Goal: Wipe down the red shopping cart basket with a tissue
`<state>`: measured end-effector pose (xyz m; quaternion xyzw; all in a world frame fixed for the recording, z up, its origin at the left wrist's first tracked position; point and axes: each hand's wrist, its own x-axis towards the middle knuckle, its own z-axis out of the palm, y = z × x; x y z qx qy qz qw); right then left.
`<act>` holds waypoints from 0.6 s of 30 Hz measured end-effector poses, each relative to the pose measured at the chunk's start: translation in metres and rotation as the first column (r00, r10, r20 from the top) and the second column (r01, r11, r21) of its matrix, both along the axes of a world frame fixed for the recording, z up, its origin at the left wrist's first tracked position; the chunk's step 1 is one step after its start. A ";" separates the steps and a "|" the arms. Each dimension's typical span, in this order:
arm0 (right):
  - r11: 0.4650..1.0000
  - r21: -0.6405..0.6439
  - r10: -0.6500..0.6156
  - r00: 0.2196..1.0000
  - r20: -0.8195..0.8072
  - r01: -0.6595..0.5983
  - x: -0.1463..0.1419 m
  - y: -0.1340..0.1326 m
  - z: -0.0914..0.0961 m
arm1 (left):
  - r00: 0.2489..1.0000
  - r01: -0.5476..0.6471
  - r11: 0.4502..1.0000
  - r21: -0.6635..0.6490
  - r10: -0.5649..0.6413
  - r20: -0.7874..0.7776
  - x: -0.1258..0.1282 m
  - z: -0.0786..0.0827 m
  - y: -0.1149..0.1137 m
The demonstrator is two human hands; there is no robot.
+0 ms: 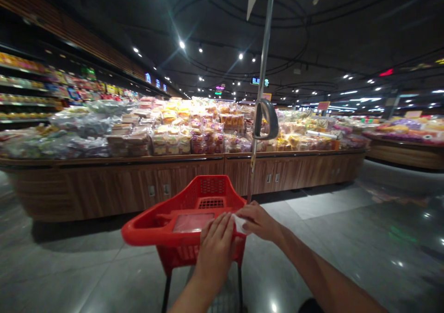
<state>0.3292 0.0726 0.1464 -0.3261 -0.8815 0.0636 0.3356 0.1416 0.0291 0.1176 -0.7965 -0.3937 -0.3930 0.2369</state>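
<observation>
A red plastic shopping cart with dark legs stands right in front of me. My left hand lies over its near handle bar, the fingers together and bent across the top. Beside it, at the cart's right corner, my right hand pinches a white tissue against the red plastic. Part of the tissue is hidden under the fingers. A thin metal pole rises from behind my right hand, with a grey looped handle on it.
A long wooden display counter, heaped with packaged foods, stretches across in front of the cart. Stocked shelves line the left wall. Another display counter stands at the right. The grey tiled floor is shiny.
</observation>
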 end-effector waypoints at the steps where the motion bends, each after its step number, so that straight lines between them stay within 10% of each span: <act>1: 0.999 -0.030 0.036 0.999 -0.021 -0.036 -0.002 0.000 0.001 | 1.000 -0.008 1.000 -0.017 0.008 0.010 -0.003 -0.001 0.001; 6: 0.989 -0.131 0.023 0.960 -0.280 -0.062 -0.010 0.002 -0.011 | 1.000 0.003 0.997 -0.073 -0.003 0.010 -0.021 -0.001 -0.003; 13: 0.963 -0.177 -0.270 0.693 -0.668 0.204 0.003 0.009 -0.026 | 0.998 0.033 0.996 -0.089 -0.029 0.050 -0.026 -0.002 -0.001; 15: 0.949 -0.042 -0.275 0.752 -0.599 0.313 0.017 0.006 -0.018 | 0.998 0.040 0.994 -0.098 -0.035 0.050 -0.028 -0.003 0.000; 18: 0.983 0.126 -0.125 0.990 -0.068 0.133 0.033 -0.001 0.004 | 0.997 0.050 0.991 -0.122 -0.043 0.060 -0.031 -0.002 0.001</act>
